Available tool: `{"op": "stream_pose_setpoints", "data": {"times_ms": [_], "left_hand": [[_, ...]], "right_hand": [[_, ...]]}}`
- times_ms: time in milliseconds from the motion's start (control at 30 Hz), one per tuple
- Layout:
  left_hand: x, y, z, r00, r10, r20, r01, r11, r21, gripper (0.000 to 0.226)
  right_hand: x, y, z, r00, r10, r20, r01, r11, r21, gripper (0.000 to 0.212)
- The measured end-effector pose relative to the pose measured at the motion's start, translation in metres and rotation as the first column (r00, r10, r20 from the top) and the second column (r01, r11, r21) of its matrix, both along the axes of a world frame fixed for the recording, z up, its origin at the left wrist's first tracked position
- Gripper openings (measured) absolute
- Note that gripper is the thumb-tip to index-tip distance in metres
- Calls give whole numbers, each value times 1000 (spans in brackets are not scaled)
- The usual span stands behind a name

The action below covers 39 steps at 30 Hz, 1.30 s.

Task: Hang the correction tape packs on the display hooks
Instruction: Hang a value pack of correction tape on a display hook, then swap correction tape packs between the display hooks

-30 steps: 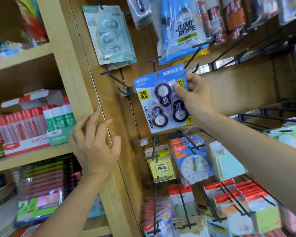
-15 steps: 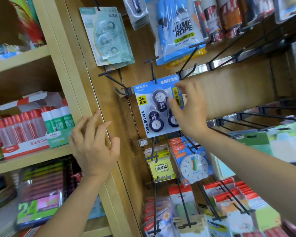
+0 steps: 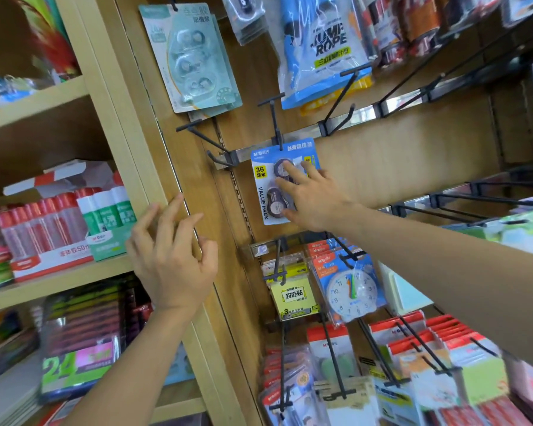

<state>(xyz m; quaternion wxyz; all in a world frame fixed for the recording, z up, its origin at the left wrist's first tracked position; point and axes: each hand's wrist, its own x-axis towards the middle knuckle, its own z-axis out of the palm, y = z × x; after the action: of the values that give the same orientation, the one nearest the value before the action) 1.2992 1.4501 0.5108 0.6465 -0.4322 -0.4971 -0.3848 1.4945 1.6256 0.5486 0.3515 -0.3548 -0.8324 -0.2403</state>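
— When the pack [image 3: 262,192] hung like that, where exactly was it?

— It was threaded on the hook [image 3: 274,118], pushed to the back against the panel [image 3: 397,167]. Its long side hung straight down below the hook.

— And your right hand?

— My right hand [image 3: 316,201] lay flat on its front, fingers [image 3: 293,173] spread and straight. They pressed the pack and gripped nothing. The pack was directly ahead of that hand, touching it.

— The left?

— My left hand [image 3: 174,262] hovered well apart, off by the post [image 3: 130,149]. Its fingers were loosely bent and held nothing, so the right was plainly the nearer.

— What did the next move turn on?

— I judged the pack seated, so the right hand had only to come back toward me. The hook jutted out toward me, above that hand. I would have drawn back along it and below it, not upward, or I might have caught its tip and lifted the pack off. Neither hand held another pack.
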Motion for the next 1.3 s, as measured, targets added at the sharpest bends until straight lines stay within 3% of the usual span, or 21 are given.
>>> {"op": "stream_pose_setpoints", "data": {"times_ms": [167, 400, 600, 700, 800, 900, 1000, 1133, 1300], "left_hand": [[0, 0, 1, 1000, 14, -1, -14, 1000, -16, 28], [1, -2, 3, 999, 8, 37, -5, 997, -82, 29], [13, -24, -21, 974, -200, 106, 220, 945, -240, 33], [32, -53, -58, 930, -289, 227, 359, 848, -390, 30], [46, -80, -116, 905, -191, 380, 401, 680, -614, 35], [52, -102, -187, 886, -82, 456, 420, 558, -716, 35], [61, -122, -255, 836, -7, 549, 478, 501, -721, 23], [79, -150, -355, 706, 158, 691, 611, 357, -706, 25], [114, -190, -476, 507, 462, 727, 736, 206, -645, 12]], "right_hand": [[-2, -1, 7, 998, 6, 58, -2, 998, -66, 67], [15, -70, -9, 950, 262, -170, -293, 936, -195, 60], [58, -132, -65, 841, 411, -352, -478, 869, -125, 43], [78, -154, -110, 792, 466, -395, -541, 835, -100, 40], [95, -168, -166, 758, 467, -454, -576, 807, -132, 31], [108, -181, -229, 760, 430, -488, -588, 775, -233, 24], [116, -189, -298, 802, 330, -497, -552, 727, -409, 25], [131, -208, -399, 882, 165, -441, -442, 613, -655, 24], [159, -241, -513, 961, 12, -277, -264, 344, -901, 22]]}}
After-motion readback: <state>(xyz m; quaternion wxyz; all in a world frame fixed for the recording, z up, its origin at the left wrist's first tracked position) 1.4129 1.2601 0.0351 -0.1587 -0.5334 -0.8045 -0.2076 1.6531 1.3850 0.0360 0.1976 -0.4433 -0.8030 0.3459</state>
